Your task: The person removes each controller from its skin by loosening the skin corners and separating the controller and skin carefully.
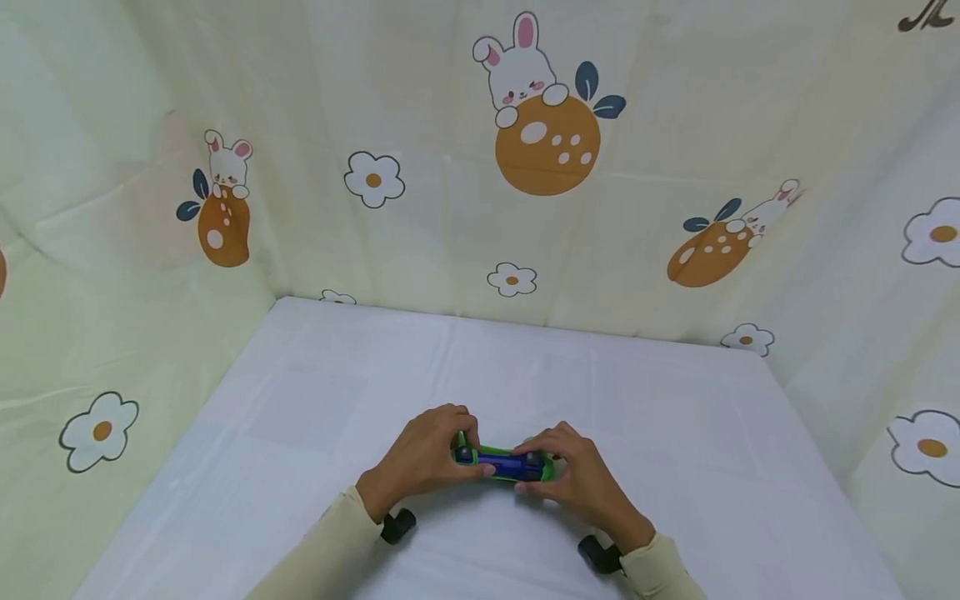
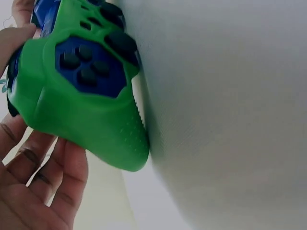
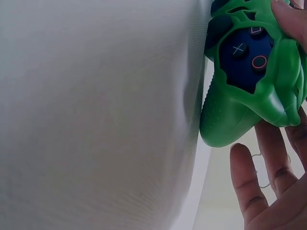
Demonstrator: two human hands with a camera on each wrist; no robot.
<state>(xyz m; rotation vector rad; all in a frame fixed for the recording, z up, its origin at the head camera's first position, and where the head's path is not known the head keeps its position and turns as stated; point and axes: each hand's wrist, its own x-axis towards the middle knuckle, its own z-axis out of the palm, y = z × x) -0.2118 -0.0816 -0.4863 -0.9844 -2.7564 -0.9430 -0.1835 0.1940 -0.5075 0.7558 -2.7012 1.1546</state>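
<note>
A blue game controller [image 1: 512,467] in a green rubbery cover [image 2: 72,108] stands at the middle front of the white table, its blue top edge turned up. My left hand [image 1: 429,452] pinches one end of that edge between thumb and fingers. At the other end my right hand [image 1: 576,472] pinches likewise. Direction buttons [image 2: 85,62] show through the cover in the left wrist view. In the right wrist view, cross and circle buttons [image 3: 259,63] show, and the cover bulges in loose folds [image 3: 278,98] near the shoulder. Both grips point down at the cloth.
White cloth [image 1: 360,367] covers the table. Cream curtains [image 1: 420,242] with rabbit, orange and flower prints hang behind and at both sides. A small black camera [image 1: 397,527] is on the left wrist and another black camera [image 1: 598,555] on the right.
</note>
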